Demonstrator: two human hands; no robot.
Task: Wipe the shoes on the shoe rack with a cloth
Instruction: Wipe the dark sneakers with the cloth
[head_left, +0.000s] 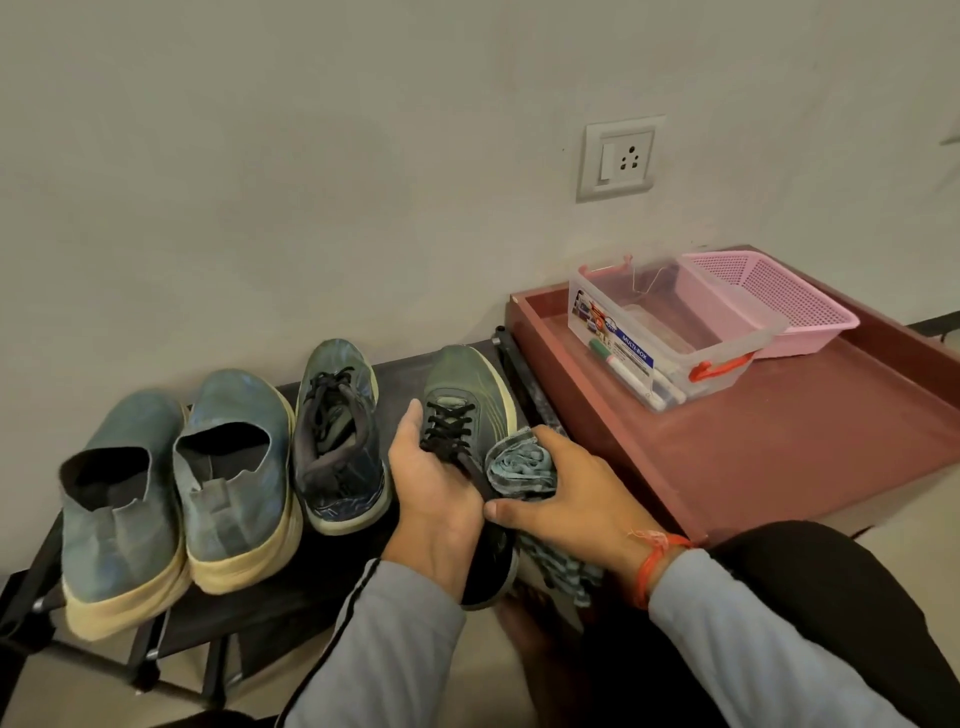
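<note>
A dark green laced sneaker (465, 384) lies at the right end of the black shoe rack (270, 597), toe toward the wall. My left hand (431, 499) grips it from the left over the laces. My right hand (566, 499) holds a bunched blue-grey cloth (519, 467) pressed against the sneaker's right side; the cloth's tail hangs down below my wrist. Its matching sneaker (337, 441) stands just to the left. Two blue slip-on shoes (124, 499) (234, 478) with cream soles stand at the rack's left end.
A reddish-brown tray-topped table (805, 441) stands right of the rack, touching it. On it are a clear plastic box (670, 332) with markers and a pink basket (769, 296). A wall socket (621, 158) is above. My dark trouser knee (841, 597) is at lower right.
</note>
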